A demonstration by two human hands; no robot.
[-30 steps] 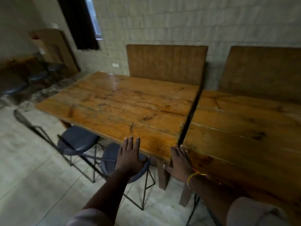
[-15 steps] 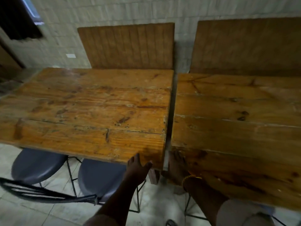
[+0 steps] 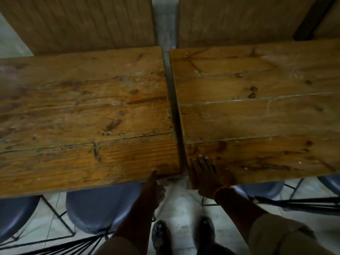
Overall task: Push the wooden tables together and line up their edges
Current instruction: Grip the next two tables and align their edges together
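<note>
Two worn brown plank-topped wooden desks, the left desk [image 3: 82, 115] at nine o'clock and the right desk [image 3: 257, 111] at three, stand with a narrow gap between. If I shove unevenly, the near edges may stagger. My left hand [image 3: 153, 188] grips the left desk's near corner, thumb on top. My right hand [image 3: 206, 173] lies flat on the right corner, its fingers [image 3: 202, 161] spread.

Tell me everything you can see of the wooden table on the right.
The right table has a top of broad planks of worn, knotty brown wood with visible seams. It stands level, beside the left table, a narrow dark gap between them. Its far edge meets a wooden panel. The right hand lies on its near left corner. A blue-grey chair seat sits tucked under its near edge.
</note>
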